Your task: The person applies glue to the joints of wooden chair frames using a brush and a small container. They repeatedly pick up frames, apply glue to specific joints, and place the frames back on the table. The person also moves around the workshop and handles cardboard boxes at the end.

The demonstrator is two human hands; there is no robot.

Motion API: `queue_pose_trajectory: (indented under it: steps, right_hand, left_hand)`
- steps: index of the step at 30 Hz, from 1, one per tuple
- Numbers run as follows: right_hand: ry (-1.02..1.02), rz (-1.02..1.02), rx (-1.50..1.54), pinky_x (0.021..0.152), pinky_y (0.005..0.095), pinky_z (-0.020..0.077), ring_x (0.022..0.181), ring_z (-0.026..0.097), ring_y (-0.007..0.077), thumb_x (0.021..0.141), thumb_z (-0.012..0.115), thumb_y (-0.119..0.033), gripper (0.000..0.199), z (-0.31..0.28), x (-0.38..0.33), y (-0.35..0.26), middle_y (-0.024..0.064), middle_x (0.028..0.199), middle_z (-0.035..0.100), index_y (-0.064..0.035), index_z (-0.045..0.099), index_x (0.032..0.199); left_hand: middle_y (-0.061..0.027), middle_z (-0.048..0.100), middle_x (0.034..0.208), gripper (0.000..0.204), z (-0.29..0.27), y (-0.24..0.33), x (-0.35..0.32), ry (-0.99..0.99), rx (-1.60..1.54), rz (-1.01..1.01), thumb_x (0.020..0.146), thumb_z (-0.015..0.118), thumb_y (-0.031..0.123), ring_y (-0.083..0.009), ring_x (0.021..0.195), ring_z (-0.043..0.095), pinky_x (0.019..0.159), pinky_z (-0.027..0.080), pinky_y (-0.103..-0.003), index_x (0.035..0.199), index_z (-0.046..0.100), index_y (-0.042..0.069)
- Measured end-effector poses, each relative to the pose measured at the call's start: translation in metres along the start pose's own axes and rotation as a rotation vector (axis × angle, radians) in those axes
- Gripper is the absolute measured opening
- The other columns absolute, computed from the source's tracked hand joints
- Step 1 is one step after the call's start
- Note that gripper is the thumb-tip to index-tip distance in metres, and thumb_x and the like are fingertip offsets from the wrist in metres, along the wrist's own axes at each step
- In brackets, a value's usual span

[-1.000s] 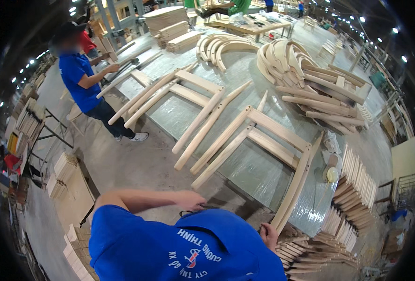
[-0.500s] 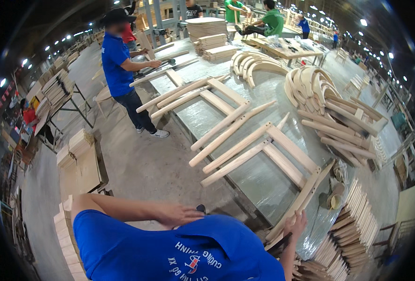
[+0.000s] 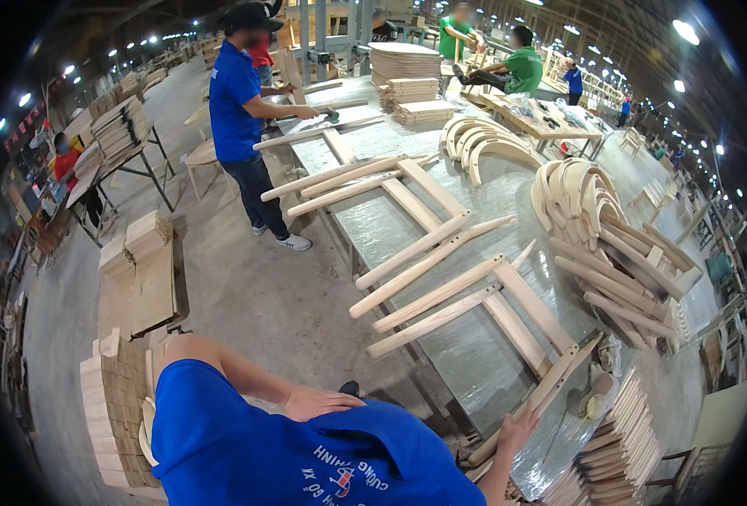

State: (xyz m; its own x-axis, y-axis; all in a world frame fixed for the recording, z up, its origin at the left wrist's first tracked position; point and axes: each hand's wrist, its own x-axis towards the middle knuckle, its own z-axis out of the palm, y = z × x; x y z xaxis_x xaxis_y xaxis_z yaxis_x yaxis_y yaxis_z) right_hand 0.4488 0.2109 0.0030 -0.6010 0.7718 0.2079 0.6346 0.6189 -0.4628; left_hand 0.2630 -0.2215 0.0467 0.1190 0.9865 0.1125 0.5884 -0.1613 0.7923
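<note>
My left hand [image 3: 327, 404] lies flat against the front of my blue shirt [image 3: 306, 455], fingers stretched out and holding nothing. At the table's near right corner, my right hand [image 3: 517, 430] is closed around a long pale wooden chair leg [image 3: 549, 384]. That leg lies along one side of a wooden chair frame [image 3: 539, 314], whose other legs stick out over the table edge toward the aisle. My right thumb is mostly hidden. Beyond it, a second similar chair frame [image 3: 432, 184] rests on the plastic-covered table [image 3: 466, 358].
Curved wooden parts [image 3: 571, 198] and loose legs [image 3: 618, 287] are heaped on the table's right. A small tub [image 3: 594, 405] sits by the near corner, beside stacked sticks [image 3: 622, 434]. A co-worker in blue [image 3: 242, 110] stands at the table's far left. Wood stacks [image 3: 116, 413] are behind my left elbow.
My view has turned, so the table and frames appear farther right and lower. Both hands keep their places, left on the shirt and right on the chair leg.
</note>
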Motion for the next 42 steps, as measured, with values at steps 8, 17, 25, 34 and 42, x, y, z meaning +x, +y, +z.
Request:
queue_pose_trajectory:
  steps: [8, 17, 25, 34, 42]
  right_hand:
    - [-0.016, 0.147, 0.015, 0.11, 0.0451, 0.0203, 0.129, 0.025, 0.0426, 0.07, 0.059, -0.012, 0.074, 0.004, 0.001, -0.008, 0.0174, 0.14, 0.035, -0.017, 0.032, 0.139]
    - [0.016, 0.069, 0.02, 0.109, 0.045, 0.021, 0.13, 0.025, 0.0422, 0.07, 0.057, -0.013, 0.061, 0.006, 0.003, -0.004, 0.0185, 0.139, 0.036, -0.0159, 0.046, 0.13]
    - [-0.023, 0.127, -0.048, 0.108, 0.0431, 0.0241, 0.13, 0.026, 0.041, 0.071, 0.06, -0.014, 0.049, 0.01, 0.001, 0.006, 0.0164, 0.142, 0.032, -0.0187, 0.058, 0.12]
    - [0.062, 0.069, -0.012, 0.106, 0.0455, 0.0267, 0.127, 0.029, 0.0431, 0.067, 0.058, -0.014, 0.045, 0.015, 0.0, 0.009, 0.0154, 0.141, 0.035, -0.0186, 0.062, 0.112]
    - [0.085, 0.062, 0.04, 0.107, 0.0456, 0.0262, 0.125, 0.031, 0.0441, 0.066, 0.06, -0.015, 0.045, 0.012, 0.0, 0.006, 0.0176, 0.138, 0.038, -0.0183, 0.063, 0.111]
  left_hand:
    - [-0.0228, 0.02, 0.143, 0.048, -0.019, -0.009, -0.005, -0.052, -0.035, -0.003, 0.093, 0.034, 0.018, -0.0347, 0.134, 0.022, 0.11, 0.02, -0.041, 0.135, 0.021, -0.003]
    - [-0.0162, 0.019, 0.146, 0.046, -0.016, -0.008, -0.017, 0.004, -0.167, -0.169, 0.098, 0.018, 0.017, -0.0262, 0.136, 0.02, 0.113, 0.015, -0.035, 0.139, 0.018, -0.004]
    - [-0.0187, 0.02, 0.144, 0.056, -0.016, -0.008, -0.018, 0.03, -0.135, -0.129, 0.092, 0.033, 0.028, -0.0302, 0.135, 0.02, 0.112, 0.016, -0.039, 0.137, 0.02, -0.002]
    - [-0.022, 0.021, 0.142, 0.042, -0.016, -0.017, -0.016, -0.003, -0.128, -0.13, 0.094, 0.032, 0.016, -0.033, 0.133, 0.023, 0.111, 0.019, -0.04, 0.13, 0.028, -0.005]
    - [-0.0183, 0.019, 0.145, 0.05, -0.02, -0.02, -0.011, -0.011, -0.151, -0.145, 0.097, 0.024, 0.024, -0.0278, 0.135, 0.021, 0.112, 0.017, -0.036, 0.139, 0.017, -0.003]
